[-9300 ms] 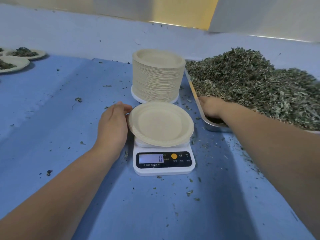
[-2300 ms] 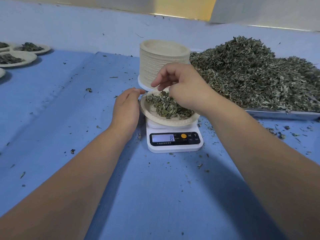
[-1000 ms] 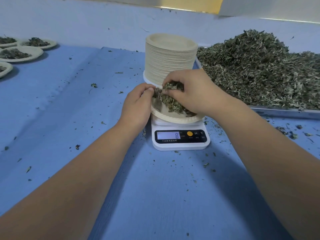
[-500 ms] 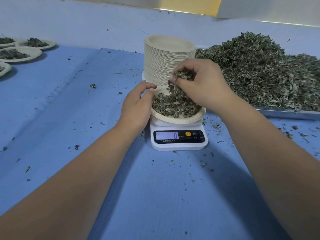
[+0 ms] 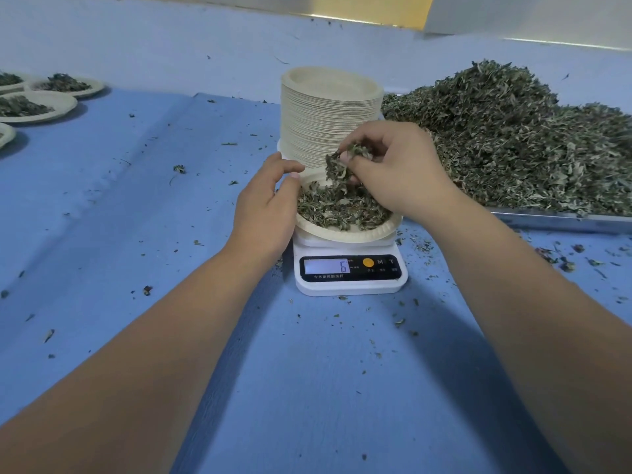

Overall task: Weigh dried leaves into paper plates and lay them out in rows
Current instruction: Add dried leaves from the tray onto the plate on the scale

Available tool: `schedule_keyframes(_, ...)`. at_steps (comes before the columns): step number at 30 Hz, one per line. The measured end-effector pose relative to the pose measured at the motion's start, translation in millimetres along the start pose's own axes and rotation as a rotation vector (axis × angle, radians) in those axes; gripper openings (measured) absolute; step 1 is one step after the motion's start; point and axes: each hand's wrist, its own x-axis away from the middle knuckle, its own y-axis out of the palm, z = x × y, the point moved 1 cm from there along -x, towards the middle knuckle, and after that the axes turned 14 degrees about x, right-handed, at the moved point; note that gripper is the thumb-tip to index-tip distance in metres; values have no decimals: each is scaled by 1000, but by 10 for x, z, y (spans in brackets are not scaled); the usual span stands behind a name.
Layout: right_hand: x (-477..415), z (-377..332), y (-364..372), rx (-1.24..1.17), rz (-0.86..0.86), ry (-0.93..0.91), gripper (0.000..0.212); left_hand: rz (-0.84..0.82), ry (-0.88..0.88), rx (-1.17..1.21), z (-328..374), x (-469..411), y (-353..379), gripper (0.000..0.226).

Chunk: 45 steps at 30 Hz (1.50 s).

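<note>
A paper plate [image 5: 355, 233] with dried leaves [image 5: 337, 210] in it sits on a white kitchen scale [image 5: 350, 270] whose display reads 6. My right hand [image 5: 400, 172] hovers just above the plate and pinches a small bunch of dried leaves between its fingertips. My left hand [image 5: 265, 200] rests with relaxed fingers against the plate's left rim. A tall stack of blank paper plates [image 5: 330, 112] stands right behind the scale. A big heap of dried leaves [image 5: 519, 135] fills a metal tray [image 5: 561, 222] at the right.
Several filled paper plates [image 5: 37, 104] lie at the far left on the blue table cover [image 5: 136, 217]. Leaf crumbs are scattered around the scale and in front of the tray. A pale wall runs along the back.
My right hand has lifted a pinch of leaves off the plate. The scale reading has dropped from 8 to 6. My left hand stays at the plate's rim.
</note>
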Motion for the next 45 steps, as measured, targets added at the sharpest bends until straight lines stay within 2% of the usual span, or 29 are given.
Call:
schedule_keyframes(4, -16, -11, 7, 18, -65, 5, 15, 5, -25, -26, -5, -5, 2, 24)
schedule_keyframes(8, 4, -44, 6, 61, -78, -29, 14, -28, 20, -18, 62, 31, 24, 24)
schedule_keyframes(12, 31, -104, 9, -22, -108, -17, 14, -90, 94, -142, 131, 62, 55, 67)
schedule_keyframes(13, 36, -114, 21, -45, -114, -13, 15, -110, 141, -180, 143, 65, 75, 72)
schedule_keyframes(18, 33, -116, 80, -47, -121, -21, 23, -61, 245, -149, 161, 75, 128, 51)
schedule_keyframes(21, 33, -97, 85, -47, -116, -34, 26, -62, 233, -176, 172, 67, 123, 25)
schedule_keyframes(23, 29, -89, 72, -48, -98, -33, 25, -27, 221, -173, 183, 58, 123, 16)
schedule_keyframes(27, 14, -70, 36, -113, -62, -6, 16, 23, 238, -170, 205, 90, 139, 12)
schedule_keyframes(32, -13, 25, -78, -213, 60, 68, 17, 37, 239, -178, 187, 94, 130, 14)
schedule_keyframes(37, 70, 190, -66, -236, -4, 129, 10, 24, 121, -87, 177, 76, 93, 19)
schedule_keyframes(40, 55, 322, -177, -312, 129, 174, 9, -15, 90, -50, 204, 86, 84, 31)
schedule_keyframes(41, 41, 395, -233, -281, 209, 197, 8, -39, 94, -67, 209, 92, 81, 37)
schedule_keyframes(43, 42, 553, -329, -14, 315, 224, 8, -98, 109, -110, 199, 92, 67, 40)
schedule_keyframes(45, 113, 703, -362, 261, 249, 258, 16, -160, 108, -160, 173, 95, 52, 34)
